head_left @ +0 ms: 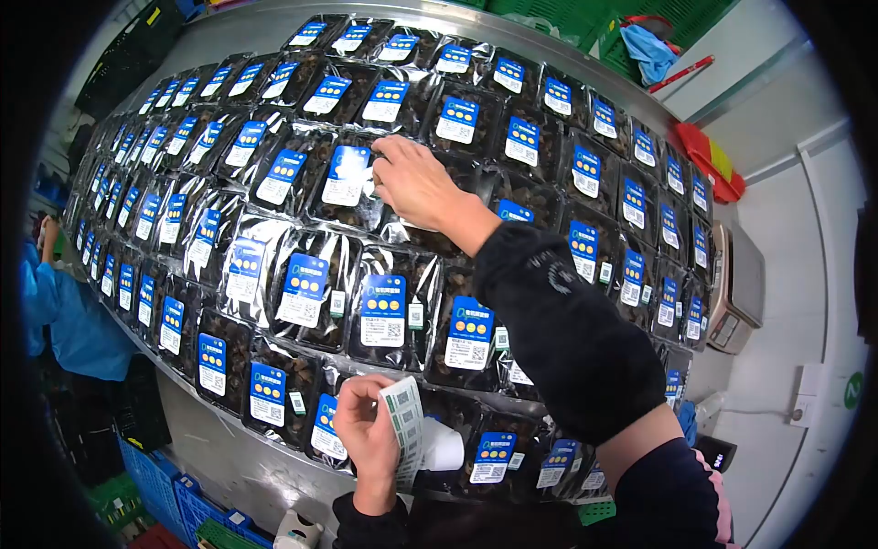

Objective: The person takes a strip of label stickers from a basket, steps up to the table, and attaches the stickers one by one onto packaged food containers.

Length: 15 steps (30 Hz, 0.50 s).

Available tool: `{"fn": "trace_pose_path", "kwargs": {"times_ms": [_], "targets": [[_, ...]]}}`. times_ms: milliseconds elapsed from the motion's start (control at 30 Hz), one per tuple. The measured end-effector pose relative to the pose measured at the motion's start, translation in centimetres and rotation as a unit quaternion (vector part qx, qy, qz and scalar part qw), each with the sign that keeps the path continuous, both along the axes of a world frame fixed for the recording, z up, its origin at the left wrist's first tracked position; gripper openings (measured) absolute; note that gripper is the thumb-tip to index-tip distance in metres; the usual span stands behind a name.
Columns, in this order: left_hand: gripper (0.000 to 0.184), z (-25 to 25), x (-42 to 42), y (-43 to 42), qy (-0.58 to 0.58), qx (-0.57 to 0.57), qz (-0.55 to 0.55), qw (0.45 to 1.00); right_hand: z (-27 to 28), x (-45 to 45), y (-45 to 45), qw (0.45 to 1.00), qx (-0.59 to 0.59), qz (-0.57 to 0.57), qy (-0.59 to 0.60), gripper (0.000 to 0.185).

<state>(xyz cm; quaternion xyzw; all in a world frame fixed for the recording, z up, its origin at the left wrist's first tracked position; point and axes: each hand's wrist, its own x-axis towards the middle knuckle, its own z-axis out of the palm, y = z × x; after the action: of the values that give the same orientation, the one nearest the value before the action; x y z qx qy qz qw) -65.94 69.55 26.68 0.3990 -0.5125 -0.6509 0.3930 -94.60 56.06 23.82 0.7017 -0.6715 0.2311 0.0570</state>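
My left hand (366,435), low in the head view, pinches a strip of small white-and-green stickers (407,416). The strip runs to a white roll (444,446) just right of the fingers. Farther forward, my right hand (416,186) reaches over a film-wrapped black tray (327,209) that bears a blue-and-white label (347,176). Its fingers are bent together at the label's right edge, with a sliver of what looks like a small sticker under the fingertips. Nearby, another wrapped tray (423,346) carries such a sticker (416,316) beside its blue label.
Rows of wrapped trays with dark contents cover the metal table (274,471). A scale (736,288) stands at the right. At the left is another person's blue sleeve (87,320). Blue crates (151,485) sit below the near edge, green crates (549,23) beyond the far edge.
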Motion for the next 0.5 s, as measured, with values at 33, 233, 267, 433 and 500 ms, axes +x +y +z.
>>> {"fn": "trace_pose_path", "kwargs": {"times_ms": [33, 233, 267, 433, 500], "targets": [[0.014, 0.1, 0.2, 0.0, 0.001, -0.003, 0.002, 1.000, -0.6, 0.0, -1.2, 0.999, 0.003, 0.000, 0.034, 0.020], [0.014, -0.2, 0.7, -0.1, -0.004, 0.042, -0.010, 0.999, -1.5, 0.7, -1.9, 0.995, -0.031, -0.061, 0.074, 0.038], [0.017, 0.3, 0.4, -0.1, -0.010, 0.051, 0.012, 0.999, -1.3, 0.9, -1.1, 0.996, -0.079, -0.053, 0.003, 0.045], [0.029, 1.2, -0.6, -1.5, -0.006, 0.024, 0.035, 0.999, 3.5, 7.1, 10.0, 0.872, 0.217, 0.003, -0.439, 0.036], [0.032, 2.2, -1.9, -2.3, -0.023, 0.013, 0.055, 0.998, 5.9, 9.5, 15.0, 0.798, 0.233, 0.063, -0.552, 0.037]]}}
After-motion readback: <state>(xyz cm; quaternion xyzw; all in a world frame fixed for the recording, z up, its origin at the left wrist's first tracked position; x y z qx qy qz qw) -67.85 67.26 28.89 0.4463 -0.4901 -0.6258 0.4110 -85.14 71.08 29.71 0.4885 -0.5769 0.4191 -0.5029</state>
